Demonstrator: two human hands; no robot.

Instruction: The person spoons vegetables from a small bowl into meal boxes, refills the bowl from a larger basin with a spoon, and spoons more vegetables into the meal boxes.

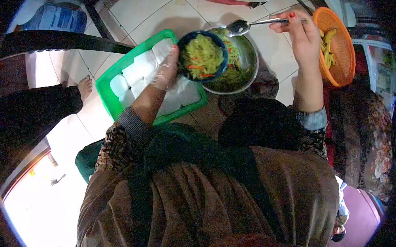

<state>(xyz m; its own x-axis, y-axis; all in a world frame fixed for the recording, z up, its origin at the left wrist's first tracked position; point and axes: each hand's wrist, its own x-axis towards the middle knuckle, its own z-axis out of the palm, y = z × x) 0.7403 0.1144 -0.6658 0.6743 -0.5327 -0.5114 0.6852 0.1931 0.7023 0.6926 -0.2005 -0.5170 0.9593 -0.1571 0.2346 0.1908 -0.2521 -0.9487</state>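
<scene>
My left hand (165, 71) grips the side of a dark blue bowl (225, 60), with what looks like clear plastic around the hand. Pale green shredded vegetables (203, 53) with orange-red strips fill the bowl. It is held partly over a metal basin (256, 66) that contains more of the shredded mix. In my right hand (305, 37) is a metal spoon (257, 23), its head above the basin's far edge and pointing left. Part of the basin is hidden behind the bowl.
A green tray (105, 91) of white wrapped packets (140, 68) lies left, below my forearm. To the right, an orange basket (348, 64) holds yellow-green pieces (327, 47). Someone's bare foot (85, 88) rests on the tiled floor (156, 13), near a dark chair frame (62, 42).
</scene>
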